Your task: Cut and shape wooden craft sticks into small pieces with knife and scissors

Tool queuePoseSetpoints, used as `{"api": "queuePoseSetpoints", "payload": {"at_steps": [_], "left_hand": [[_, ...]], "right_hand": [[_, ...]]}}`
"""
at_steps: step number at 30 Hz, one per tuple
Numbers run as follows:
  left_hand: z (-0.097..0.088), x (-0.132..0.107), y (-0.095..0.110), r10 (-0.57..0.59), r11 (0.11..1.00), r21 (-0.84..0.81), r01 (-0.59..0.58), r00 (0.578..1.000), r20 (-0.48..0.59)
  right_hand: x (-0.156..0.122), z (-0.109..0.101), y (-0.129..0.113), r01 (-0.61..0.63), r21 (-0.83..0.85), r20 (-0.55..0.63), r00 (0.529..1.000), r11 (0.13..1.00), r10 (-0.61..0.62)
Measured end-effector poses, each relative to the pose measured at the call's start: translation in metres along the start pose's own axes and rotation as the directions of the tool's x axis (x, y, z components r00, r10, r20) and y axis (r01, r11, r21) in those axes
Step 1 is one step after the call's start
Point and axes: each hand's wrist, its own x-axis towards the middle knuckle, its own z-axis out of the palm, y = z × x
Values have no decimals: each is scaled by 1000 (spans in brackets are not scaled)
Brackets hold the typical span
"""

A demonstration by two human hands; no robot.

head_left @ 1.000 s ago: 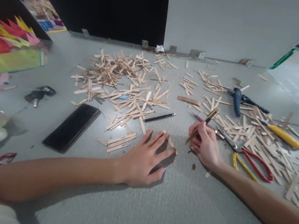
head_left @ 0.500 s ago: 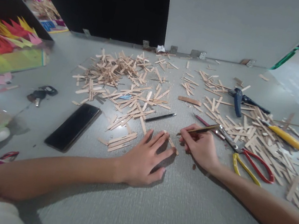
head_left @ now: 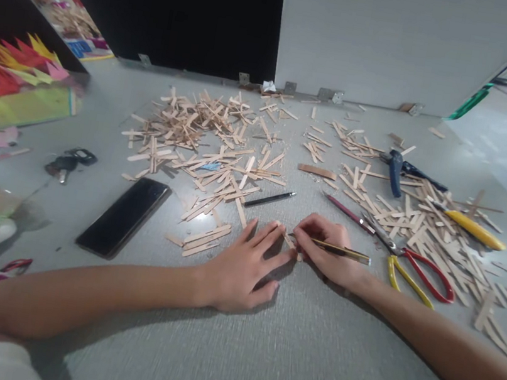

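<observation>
My left hand lies on the table with its fingers spread, the fingertips pressing on a small wooden craft stick. Closed round a dark pencil, my right hand rests beside that stick, close to the left fingertips. The pencil's tip is hidden by the right fingers. Just beyond the hands lies a black pen. A few sticks sit side by side to the left of my left hand.
Piles of loose craft sticks cover the back. Red-and-yellow-handled pliers, a dark blue-handled tool, a yellow-handled tool and a maroon pen lie right. A phone and keys lie left. Upright panels stand behind.
My right hand has moved left to the craft stick, and the pencil has tipped lower, its back end now pointing right. The left hand stays in place.
</observation>
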Motion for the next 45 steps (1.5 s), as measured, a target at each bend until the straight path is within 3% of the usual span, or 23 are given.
{"api": "queuePoseSetpoints", "payload": {"at_steps": [4,15,45], "left_hand": [[-1,0,1,12,1000,-21,-12,1000,-24],[-2,1,3,24,1000,-8,-24,1000,-8],[-2,3,3,37,999,5,-37,999,18]], "right_hand": [[1,0,-3,-39,-25,-6,999,999,39],[2,-3,-7,44,-162,-11,999,986,-46],[-1,-4,-3,67,-156,38,997,985,-62]]}}
